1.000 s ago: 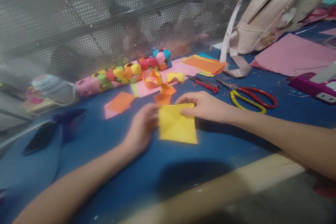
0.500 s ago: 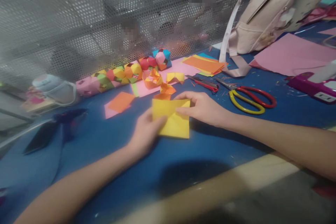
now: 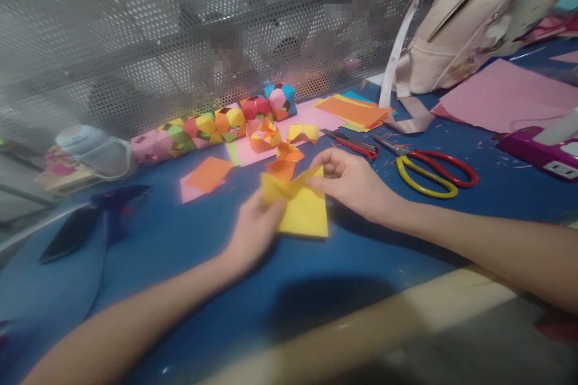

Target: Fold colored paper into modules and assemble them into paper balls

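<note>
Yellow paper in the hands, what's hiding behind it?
Past the top edge of the yellow paper, folded orange paper peeks out on the blue table. Whatever is straight behind the yellow paper is covered, so I can't tell.

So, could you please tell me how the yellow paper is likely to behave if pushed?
The yellow paper is probably light and floppy, since its top edge dips between the left hand and right hand. It may have slight stiffness, as its lower edge looks straight. Being thin, it would likely crease under firm pressure.
</note>
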The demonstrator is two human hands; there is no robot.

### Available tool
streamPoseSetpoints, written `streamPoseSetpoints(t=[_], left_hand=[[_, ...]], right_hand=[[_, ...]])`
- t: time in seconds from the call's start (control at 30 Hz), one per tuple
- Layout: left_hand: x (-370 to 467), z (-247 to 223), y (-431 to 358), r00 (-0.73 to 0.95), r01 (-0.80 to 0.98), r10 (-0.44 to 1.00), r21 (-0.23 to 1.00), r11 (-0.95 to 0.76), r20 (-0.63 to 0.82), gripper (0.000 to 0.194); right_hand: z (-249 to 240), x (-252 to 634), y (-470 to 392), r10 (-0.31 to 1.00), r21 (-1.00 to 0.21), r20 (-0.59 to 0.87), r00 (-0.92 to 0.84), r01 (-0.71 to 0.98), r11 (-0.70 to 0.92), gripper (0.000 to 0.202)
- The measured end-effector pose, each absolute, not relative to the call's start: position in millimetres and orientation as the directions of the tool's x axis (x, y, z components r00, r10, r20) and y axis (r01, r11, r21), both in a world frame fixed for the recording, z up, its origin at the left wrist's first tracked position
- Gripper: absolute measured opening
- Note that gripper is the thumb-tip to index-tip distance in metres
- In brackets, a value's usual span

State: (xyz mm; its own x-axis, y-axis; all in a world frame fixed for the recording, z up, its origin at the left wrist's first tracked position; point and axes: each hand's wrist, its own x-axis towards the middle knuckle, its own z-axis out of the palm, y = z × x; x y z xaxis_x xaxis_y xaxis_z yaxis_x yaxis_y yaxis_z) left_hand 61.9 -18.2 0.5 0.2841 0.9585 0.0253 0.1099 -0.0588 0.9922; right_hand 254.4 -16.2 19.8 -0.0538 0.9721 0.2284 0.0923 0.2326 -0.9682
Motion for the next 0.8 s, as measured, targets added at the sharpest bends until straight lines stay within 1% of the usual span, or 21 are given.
streamPoseSetpoints(t=[0.1, 0.37, 0.57, 0.8], left_hand=[[61.9, 2.0, -19.1, 0.278, 0.115, 0.96, 0.992, -0.052, 0.018, 0.032], [63.2, 3.5, -18.7, 0.293, 0.034, 0.952, 0.996, 0.085, -0.091, 0.034], [63.5, 1.8, -18.6, 0.291, -0.007, 0.952, 0.995, 0.099, -0.092, 0.035], [65.2, 3.3, -17.7, 0.281, -0.032, 0.957, 0.996, 0.086, -0.074, 0.033]], right_hand=[[20.3, 255.1, -16.7, 0.968, -0.965, 0.244, -0.055, 0.082, 0.248, 0.02], [18.5, 255.5, -18.4, 0.968, -0.954, 0.236, -0.079, 0.172, 0.247, 0.019], [17.7, 255.3, -18.3, 0.963, -0.944, 0.255, -0.085, 0.192, 0.267, 0.019], [18.6, 253.2, -19.4, 0.963, -0.961, 0.242, -0.121, 0.108, 0.255, 0.02]])
